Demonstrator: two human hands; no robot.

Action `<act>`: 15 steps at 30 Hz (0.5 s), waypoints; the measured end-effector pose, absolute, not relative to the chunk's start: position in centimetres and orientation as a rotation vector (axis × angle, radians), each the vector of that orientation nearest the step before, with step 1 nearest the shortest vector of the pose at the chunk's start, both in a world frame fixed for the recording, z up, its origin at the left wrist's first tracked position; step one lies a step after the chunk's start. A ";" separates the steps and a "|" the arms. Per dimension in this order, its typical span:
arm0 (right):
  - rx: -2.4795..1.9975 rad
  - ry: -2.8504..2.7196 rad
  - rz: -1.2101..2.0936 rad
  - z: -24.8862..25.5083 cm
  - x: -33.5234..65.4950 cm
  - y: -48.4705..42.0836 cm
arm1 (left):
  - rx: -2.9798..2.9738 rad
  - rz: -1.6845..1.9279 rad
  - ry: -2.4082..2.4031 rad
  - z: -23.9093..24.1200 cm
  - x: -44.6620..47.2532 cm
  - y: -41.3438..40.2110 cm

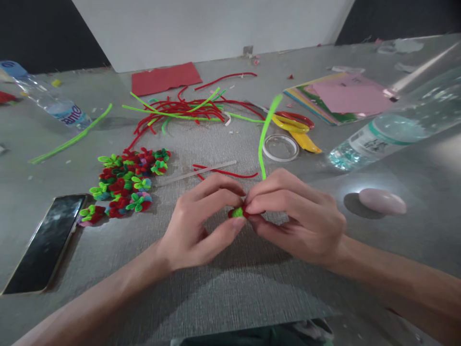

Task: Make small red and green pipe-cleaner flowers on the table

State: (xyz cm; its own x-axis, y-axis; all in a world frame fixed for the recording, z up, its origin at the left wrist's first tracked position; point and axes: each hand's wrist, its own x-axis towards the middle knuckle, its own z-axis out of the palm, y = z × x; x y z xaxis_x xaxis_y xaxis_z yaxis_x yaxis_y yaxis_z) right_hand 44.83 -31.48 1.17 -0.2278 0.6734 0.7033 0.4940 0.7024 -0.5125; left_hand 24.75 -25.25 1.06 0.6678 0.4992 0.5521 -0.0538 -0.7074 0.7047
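Between my two hands is a small red and green pipe cleaner flower, partly covered by the fingers. My left hand pinches it from the left, thumb below and fingers above. From the right, my right hand grips its other side with fingertips closed. A bright green pipe cleaner sticks up behind the right hand's fingers; its lower end is hidden. Just beyond the hands lie a red pipe cleaner and a translucent glue stick. To the left sits a cluster of finished-looking pipe cleaner flowers.
Loose red and green pipe cleaners lie farther back, near yellow-handled scissors and a tape roll. A phone rests at left. Water bottles stand on both sides. A pink oval object and coloured paper are at right.
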 end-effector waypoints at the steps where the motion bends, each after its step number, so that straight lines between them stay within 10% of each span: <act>1: -0.895 -1.890 0.214 1.2 44.8 -31.4 | 2.158 0.990 0.337 1.1 24.7 -25.1; 15: -0.887 -1.903 0.203 1.4 45.1 -31.8 | 2.104 0.943 0.219 0.6 24.4 -24.5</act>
State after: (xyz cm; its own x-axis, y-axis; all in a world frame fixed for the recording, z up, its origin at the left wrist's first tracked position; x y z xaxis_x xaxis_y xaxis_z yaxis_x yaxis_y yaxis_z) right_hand 45.06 -31.79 1.36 -0.2454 0.6569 0.7129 0.4916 0.7182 -0.4925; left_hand 24.43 -24.46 0.63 0.7066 0.4434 0.5515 -0.1551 -0.6634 0.7320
